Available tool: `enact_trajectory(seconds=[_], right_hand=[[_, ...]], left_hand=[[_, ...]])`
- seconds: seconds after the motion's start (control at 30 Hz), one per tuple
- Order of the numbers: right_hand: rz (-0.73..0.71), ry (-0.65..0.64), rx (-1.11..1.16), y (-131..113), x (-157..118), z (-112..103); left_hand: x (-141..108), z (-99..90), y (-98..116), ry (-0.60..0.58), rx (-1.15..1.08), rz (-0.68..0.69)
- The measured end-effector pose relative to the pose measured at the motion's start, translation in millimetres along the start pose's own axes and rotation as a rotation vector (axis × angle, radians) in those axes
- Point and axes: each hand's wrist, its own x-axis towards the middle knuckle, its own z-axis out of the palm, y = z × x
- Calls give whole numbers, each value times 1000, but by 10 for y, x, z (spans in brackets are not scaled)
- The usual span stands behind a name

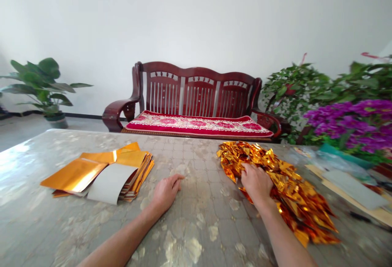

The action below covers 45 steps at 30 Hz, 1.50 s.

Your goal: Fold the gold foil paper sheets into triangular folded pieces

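My left hand (167, 190) rests on the patterned tablecloth (196, 218) near the middle, fingers curled in with the index finger pointing right; nothing shows in it. To its left lies a loose stack of shiny gold sheets (76, 174), some with a pale side up. My right hand (256, 180) is at the left edge of a long heap of crumpled or folded gold foil pieces (294, 189). Its fingertips touch the heap and are partly hidden, so whether they grip a piece is unclear.
Plastic wrapping (333, 161), pale boards (355, 187) and a black pen-like object (359, 216) lie at the right. Purple flowers (355, 120) stand beside them. Beyond the table is a wooden bench (199, 91) with a red cover; a potted plant (55, 120) stands at the left.
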Motion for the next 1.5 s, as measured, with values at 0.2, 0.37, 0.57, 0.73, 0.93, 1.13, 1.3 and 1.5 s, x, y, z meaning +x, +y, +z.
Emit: enact_trajectory(seconds=[0.2, 0.37, 0.57, 0.73, 0.93, 1.13, 1.3, 1.5], right_hand=[[57, 11, 41, 5, 62, -131], [213, -162, 160, 34, 157, -155], [273, -215, 155, 127, 271, -150], [267, -124, 135, 122, 241, -169], [32, 77, 360, -273, -71, -67], [-258, -68, 473, -888, -412, 125], [-315, -92, 447, -1024, -510, 162], [-371, -54, 401, -978, -546, 144]], left_hand=[[5, -7, -4, 1, 14, 0], [5, 3, -16, -2, -2, 3], [1, 4, -18, 2, -4, 12], [-2, -4, -8, 1, -1, 16], [-27, -29, 38, -1, 36, 17], [-98, -27, 68, -36, 167, 132], [-137, -26, 115, -83, 247, 222], [-132, -226, 193, -177, 299, 297]])
